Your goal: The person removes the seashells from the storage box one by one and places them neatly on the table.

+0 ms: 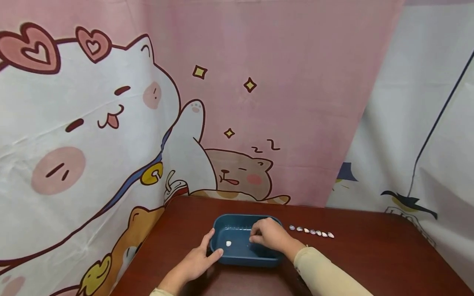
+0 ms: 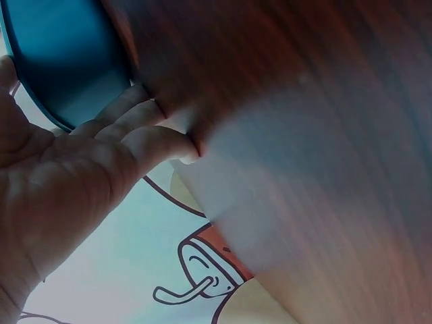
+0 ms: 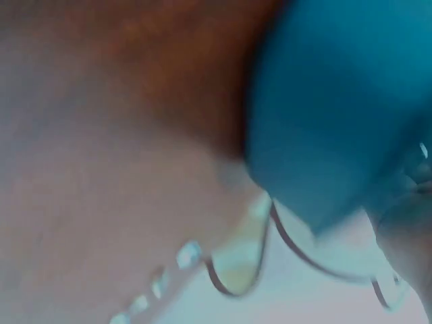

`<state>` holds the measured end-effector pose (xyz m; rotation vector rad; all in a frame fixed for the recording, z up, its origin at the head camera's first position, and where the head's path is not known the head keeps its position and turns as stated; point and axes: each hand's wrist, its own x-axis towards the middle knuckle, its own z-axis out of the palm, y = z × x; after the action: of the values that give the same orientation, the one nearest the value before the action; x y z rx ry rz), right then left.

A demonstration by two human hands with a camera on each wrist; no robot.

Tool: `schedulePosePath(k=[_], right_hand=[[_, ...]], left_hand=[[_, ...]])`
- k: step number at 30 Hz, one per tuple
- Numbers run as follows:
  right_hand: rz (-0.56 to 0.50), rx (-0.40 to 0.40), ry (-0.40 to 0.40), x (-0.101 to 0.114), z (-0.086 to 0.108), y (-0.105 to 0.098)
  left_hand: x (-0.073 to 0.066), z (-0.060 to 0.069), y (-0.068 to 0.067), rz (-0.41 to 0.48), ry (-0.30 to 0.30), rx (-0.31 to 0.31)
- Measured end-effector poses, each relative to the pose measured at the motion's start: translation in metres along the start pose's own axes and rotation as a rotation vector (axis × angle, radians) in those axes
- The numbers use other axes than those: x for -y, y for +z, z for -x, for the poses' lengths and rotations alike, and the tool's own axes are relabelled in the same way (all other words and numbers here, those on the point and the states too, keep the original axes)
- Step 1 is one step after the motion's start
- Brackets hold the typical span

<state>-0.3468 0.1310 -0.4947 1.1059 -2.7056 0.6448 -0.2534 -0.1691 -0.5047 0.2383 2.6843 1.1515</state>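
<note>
A dark blue rectangular basin [image 1: 244,261] sits on the table, with one small white shell [image 1: 228,243] on its floor at the left. My left hand [image 1: 198,259] rests against the basin's left end, thumb at the near rim and fingers spread along the outside. Over the basin's right half is my right hand [image 1: 270,235], its thumb and fingers drawn together. A small pale piece, probably a shell [image 3: 423,150], shows at those fingertips in the blurred right wrist view. Several small white and purplish shells [image 1: 312,232] form a slanting row right of the basin.
The reddish-brown wooden table [image 1: 370,263] extends to both sides of the basin. Behind it hangs a pink and white cloth [image 1: 303,102] printed with cartoon animals, meeting the table's far and left edges.
</note>
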Motion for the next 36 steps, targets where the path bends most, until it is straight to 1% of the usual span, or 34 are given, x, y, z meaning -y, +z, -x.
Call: schedulePosePath(k=[2,4,6,7,10,12,14,16,18,20,22,25,27,32,36], right_hand=[[-0.001,-0.076,0.027,-0.003,0.011,-0.021],[0.011,-0.143,0.085,-0.011,0.026,-0.045],[0.018,-0.189,0.172,-0.024,0.045,-0.070],[0.030,-0.210,0.228,-0.033,0.054,-0.082],[0.059,-0.260,0.403,-0.066,0.086,-0.110],[0.082,-0.279,0.515,-0.089,0.107,-0.122],[0.095,-0.291,0.618,-0.108,0.127,-0.128],[0.093,-0.289,0.703,-0.123,0.147,-0.129],[0.084,-0.271,0.762,-0.135,0.165,-0.126],[0.066,-0.228,0.790,-0.143,0.174,-0.118],[0.054,-0.176,0.804,-0.150,0.180,-0.109],[0.061,-0.111,0.813,-0.157,0.182,-0.096],[0.087,-0.083,0.800,-0.160,0.181,-0.089],[0.154,-0.054,0.733,-0.162,0.172,-0.082],[0.168,-0.048,0.709,-0.162,0.168,-0.080]], left_hand=[[-0.001,-0.001,0.001,0.003,0.000,0.009],[-0.002,-0.003,0.003,0.002,0.002,0.014],[-0.003,-0.003,0.003,-0.002,0.006,0.015],[-0.002,-0.003,0.004,0.000,0.006,0.014],[-0.001,-0.001,0.003,0.008,-0.004,0.006],[0.001,0.001,0.002,0.014,-0.019,0.000],[0.004,0.001,0.001,0.015,-0.027,-0.004],[0.005,0.000,0.001,0.010,-0.026,0.001],[0.006,-0.001,0.002,0.007,-0.019,0.013],[0.006,-0.002,0.002,0.007,-0.016,0.016],[0.006,-0.002,0.002,0.004,-0.015,0.014],[0.005,-0.001,0.002,0.002,-0.012,0.011],[0.004,-0.001,0.002,0.000,-0.008,0.007],[0.003,-0.001,0.002,-0.013,-0.008,-0.001],[0.003,-0.002,0.003,-0.019,-0.003,0.001]])
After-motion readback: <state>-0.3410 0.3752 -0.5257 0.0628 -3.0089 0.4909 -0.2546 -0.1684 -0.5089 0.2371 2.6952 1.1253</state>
